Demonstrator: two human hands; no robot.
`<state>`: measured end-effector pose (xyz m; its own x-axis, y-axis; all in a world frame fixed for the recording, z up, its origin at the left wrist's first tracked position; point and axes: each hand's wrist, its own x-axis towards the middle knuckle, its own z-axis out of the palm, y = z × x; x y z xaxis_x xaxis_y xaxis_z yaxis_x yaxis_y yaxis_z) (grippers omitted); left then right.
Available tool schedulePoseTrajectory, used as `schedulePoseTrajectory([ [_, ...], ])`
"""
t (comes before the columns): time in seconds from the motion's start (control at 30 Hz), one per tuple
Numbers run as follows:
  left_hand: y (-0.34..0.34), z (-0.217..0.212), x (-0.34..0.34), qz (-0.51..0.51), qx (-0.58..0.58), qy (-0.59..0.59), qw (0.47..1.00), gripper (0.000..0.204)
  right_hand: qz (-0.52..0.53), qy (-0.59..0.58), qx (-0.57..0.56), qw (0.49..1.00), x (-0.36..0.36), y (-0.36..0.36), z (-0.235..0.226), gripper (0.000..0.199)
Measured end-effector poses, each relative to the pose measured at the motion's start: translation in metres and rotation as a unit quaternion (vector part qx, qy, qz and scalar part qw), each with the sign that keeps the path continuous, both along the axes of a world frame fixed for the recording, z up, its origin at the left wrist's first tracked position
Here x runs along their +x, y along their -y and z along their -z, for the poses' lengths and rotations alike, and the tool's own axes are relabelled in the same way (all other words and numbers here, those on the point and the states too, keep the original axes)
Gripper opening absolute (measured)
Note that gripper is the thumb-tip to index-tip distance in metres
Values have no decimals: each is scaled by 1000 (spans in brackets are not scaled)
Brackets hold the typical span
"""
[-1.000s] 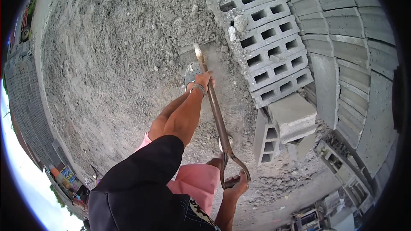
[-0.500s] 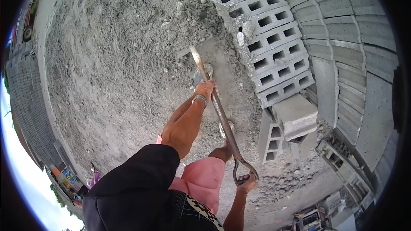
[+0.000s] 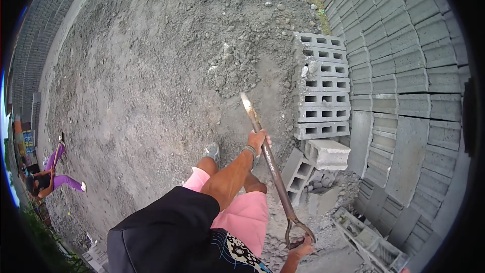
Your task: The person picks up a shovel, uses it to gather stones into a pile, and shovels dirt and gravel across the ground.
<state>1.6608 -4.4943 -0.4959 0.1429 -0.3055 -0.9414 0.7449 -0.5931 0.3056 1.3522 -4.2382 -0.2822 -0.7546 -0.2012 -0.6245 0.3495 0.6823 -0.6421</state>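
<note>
While I watch, shovel [image 3: 268,157] — blade up-left toward gravel mound [image 3: 237,65], handle down-right — clamped by left hand [image 3: 257,140] mid-shaft, right hand [image 3: 302,247] at grip.

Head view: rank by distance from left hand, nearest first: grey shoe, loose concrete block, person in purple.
From the left hand on the shovel shaft:
1. grey shoe, just to its left.
2. loose concrete block, to its right, slightly farther.
3. person in purple, far left edge.

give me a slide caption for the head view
Both hands, left hand and right hand, grip a shovel beside stacked concrete blocks.
</note>
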Motion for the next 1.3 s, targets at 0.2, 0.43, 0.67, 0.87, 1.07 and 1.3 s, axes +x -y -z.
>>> schedulePoseTrajectory([
  [0.2,-124,-5,17,-180,10,-142,973,10,-273,-118,-88,951,-36,-3,-63,9],
  [0.43,-393,10,200,-466,-75,-117,874,15,-588,-56,-96,801,151,1,-70,16],
  [0.67,-919,-110,353,-590,-1,211,779,20,-878,206,-292,319,457,-201,-57,26],
  [0.87,-1131,-302,277,-427,310,390,755,19,-752,454,-476,40,556,-430,-114,27],
  [1.07,-985,-267,299,-643,72,373,665,15,-853,401,-149,299,519,-302,-47,22],
  [1.3,-663,-41,275,-478,31,80,874,13,-673,301,71,672,289,-119,-5,18],
])
